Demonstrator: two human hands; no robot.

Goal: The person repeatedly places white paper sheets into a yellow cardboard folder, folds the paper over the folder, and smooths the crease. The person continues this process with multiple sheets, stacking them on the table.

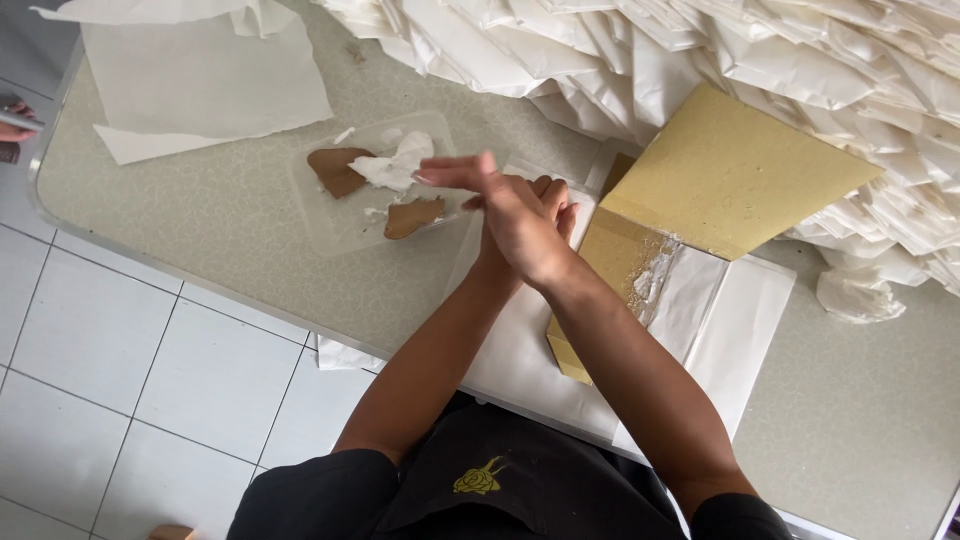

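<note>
A pale speckled surface (230, 230) stands on a white tiled floor (110, 380), heaped with folded white paper (800, 60). The right hand (510, 215) presses flat across the left hand (550, 200), fingers (450, 178) extended, holding nothing, above white sheets and a tan folded card (720, 170), beside a clear tray (340, 215).

Matt yellow-brown cardboard sheet (735, 170), thin white paper (205, 80), clear glossy plastic tray (330, 225)

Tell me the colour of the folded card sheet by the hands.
The folded card sheet is mustard yellow, plain and unpatterned; the head view shows it.
</note>
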